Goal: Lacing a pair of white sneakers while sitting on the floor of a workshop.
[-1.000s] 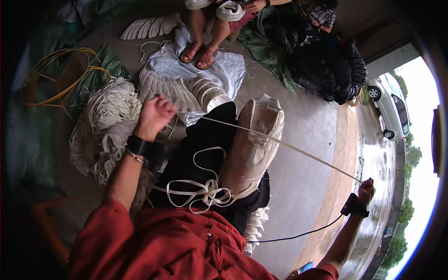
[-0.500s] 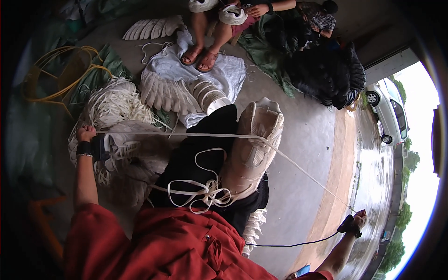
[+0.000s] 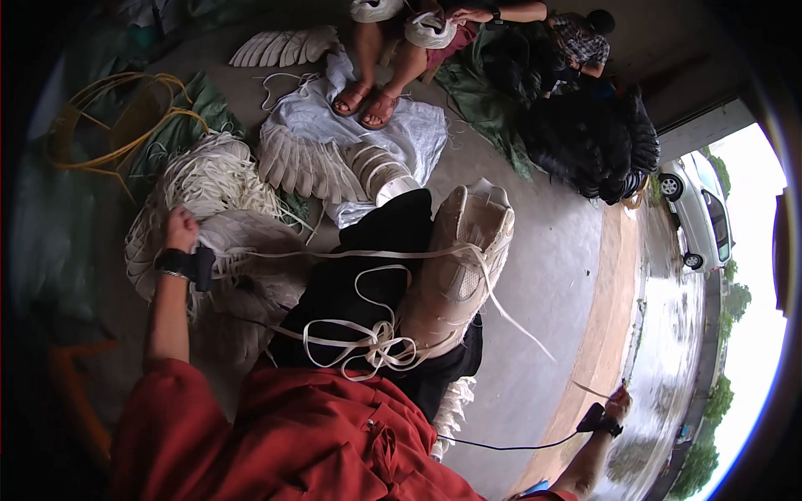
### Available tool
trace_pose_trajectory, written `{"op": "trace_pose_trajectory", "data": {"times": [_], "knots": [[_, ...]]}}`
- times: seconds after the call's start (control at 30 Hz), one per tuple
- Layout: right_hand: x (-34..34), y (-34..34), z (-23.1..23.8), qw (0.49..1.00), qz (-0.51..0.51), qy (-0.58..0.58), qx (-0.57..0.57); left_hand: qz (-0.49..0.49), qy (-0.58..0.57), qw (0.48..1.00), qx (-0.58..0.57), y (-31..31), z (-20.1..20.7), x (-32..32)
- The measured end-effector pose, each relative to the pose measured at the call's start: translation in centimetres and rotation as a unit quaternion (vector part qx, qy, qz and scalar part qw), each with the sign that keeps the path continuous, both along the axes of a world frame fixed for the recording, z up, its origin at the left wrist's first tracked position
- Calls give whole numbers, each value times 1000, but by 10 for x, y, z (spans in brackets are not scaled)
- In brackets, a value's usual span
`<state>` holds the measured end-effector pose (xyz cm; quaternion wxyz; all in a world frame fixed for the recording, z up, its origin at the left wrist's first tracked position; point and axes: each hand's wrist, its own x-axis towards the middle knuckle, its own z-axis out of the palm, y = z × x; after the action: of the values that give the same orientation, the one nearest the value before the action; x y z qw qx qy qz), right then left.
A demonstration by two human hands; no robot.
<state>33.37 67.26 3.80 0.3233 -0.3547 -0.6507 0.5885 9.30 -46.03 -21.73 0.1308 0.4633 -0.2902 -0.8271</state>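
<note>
No packages, labels, signs or screens appear anywhere on this floor of cord bundles, cloth and a pale shoe; nothing here carries a printed face or display.

left hand [image 3: 179, 230]: arm out left, grip closed | right hand [image 3: 618, 404]: arm flung right, grip closed

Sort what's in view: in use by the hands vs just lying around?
In use:
left hand on the lace pile
right hand pulling a lace out taut
shoe on the lap, the lace running through it

Lying about:
yellow hose
white cloth
black heap
car
another person's sandalled feet
</note>
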Motion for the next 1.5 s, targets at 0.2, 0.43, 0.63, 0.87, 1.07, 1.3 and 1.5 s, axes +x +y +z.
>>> {"op": "trace_pose_trajectory", "data": {"times": [0.2, 0.43, 0.63, 0.87, 1.07, 1.3, 1.5], "knots": [[-179, -229, 9, 958, 273, -73, 37, -412, 194, 847, -274, 302, 141, -71], [-260, -436, 25, 823, 427, -12, 374, -609, 240, 730, -198, 446, 200, -60], [-274, -458, 6, 746, 424, -33, 512, -639, 282, 695, -169, 479, 192, -58], [-273, -447, -13, 693, 434, -71, 571, -612, 355, 649, -280, 501, 181, -59], [-278, -451, -13, 679, 461, -47, 570, -607, 330, 631, -353, 498, 178, -62], [-283, -476, -11, 691, 471, -14, 547, -592, 315, 631, -390, 480, 186, -64], [-288, -499, -8, 701, 475, 24, 531, -566, 271, 564, -536, 464, 207, -64]]}}
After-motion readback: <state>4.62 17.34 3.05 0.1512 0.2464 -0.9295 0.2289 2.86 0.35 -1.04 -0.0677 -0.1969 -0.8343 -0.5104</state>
